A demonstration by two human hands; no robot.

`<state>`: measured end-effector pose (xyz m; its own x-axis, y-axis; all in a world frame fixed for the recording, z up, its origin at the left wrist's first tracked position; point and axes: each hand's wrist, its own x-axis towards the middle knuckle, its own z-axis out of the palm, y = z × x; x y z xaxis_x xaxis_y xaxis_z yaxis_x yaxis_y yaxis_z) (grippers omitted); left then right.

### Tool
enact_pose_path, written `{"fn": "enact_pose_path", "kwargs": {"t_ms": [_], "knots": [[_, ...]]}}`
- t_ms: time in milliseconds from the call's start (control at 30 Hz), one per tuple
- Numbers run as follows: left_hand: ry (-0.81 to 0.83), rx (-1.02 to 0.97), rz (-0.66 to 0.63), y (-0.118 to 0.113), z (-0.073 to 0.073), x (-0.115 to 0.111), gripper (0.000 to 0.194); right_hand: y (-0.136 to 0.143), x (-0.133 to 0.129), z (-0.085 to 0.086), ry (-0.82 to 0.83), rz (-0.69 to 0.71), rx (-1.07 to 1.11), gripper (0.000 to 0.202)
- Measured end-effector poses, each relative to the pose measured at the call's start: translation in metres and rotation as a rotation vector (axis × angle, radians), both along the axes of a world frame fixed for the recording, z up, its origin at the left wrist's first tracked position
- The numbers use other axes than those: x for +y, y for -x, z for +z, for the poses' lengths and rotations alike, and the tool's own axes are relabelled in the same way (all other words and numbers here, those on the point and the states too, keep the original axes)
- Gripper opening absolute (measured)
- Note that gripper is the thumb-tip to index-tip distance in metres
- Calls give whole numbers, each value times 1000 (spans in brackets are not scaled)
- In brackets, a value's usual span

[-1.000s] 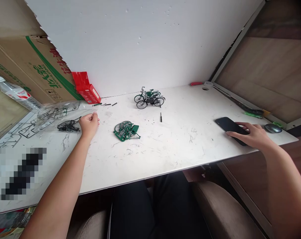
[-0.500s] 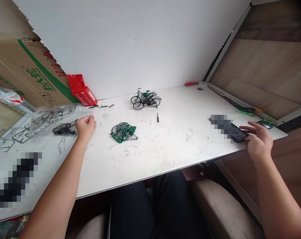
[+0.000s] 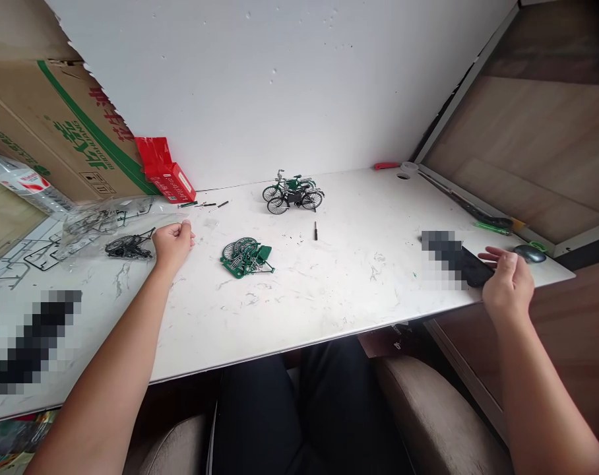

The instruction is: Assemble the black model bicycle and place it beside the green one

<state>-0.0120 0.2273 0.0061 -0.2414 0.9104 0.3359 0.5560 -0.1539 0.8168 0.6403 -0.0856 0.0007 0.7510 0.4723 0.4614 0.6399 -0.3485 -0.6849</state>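
Observation:
My left hand (image 3: 172, 243) is closed in a loose fist on the table, beside black model bicycle parts (image 3: 128, 247); anything inside it is hidden. My right hand (image 3: 510, 280) is at the right end of a dark phone (image 3: 477, 270), touching it, fingers partly stretched out past its edge. The phone lies on the table with its screen dark, partly covered by pixel blur. Green bicycle parts (image 3: 245, 257) lie in a flat cluster right of my left hand. Behind them stand two assembled model bicycles, a black one (image 3: 294, 200) and a green one (image 3: 272, 192).
A small screwdriver (image 3: 316, 231) lies mid-table. Plastic bags with part frames (image 3: 94, 224), a bottle (image 3: 25, 181), a red box (image 3: 173, 183) and a carton (image 3: 82, 132) stand or lie at the left. A mouse (image 3: 530, 254) and a red-handled tool (image 3: 386, 165) are at the right.
The phone's lit screen has gone dark. My right hand has shifted slightly left and lower around the phone's end. My left hand stays closed, and the view has tilted a little.

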Motion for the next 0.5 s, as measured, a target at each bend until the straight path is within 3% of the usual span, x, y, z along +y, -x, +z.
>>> {"fn": "enact_pose_path", "kwargs": {"t_ms": [167,300,433,500], "knots": [[16,-1,5,-1,-1,0,40,-1,1,0,-11,-19,25,65],[7,0,0,-3,2,-2,41,-4,6,-4,44,-101,11,57],[33,19,-10,-4,4,-4,40,-12,14,-16,-193,-105,69,30],[40,22,-22,-3,4,-4,40,-18,18,-22,-314,-104,89,26]]}}
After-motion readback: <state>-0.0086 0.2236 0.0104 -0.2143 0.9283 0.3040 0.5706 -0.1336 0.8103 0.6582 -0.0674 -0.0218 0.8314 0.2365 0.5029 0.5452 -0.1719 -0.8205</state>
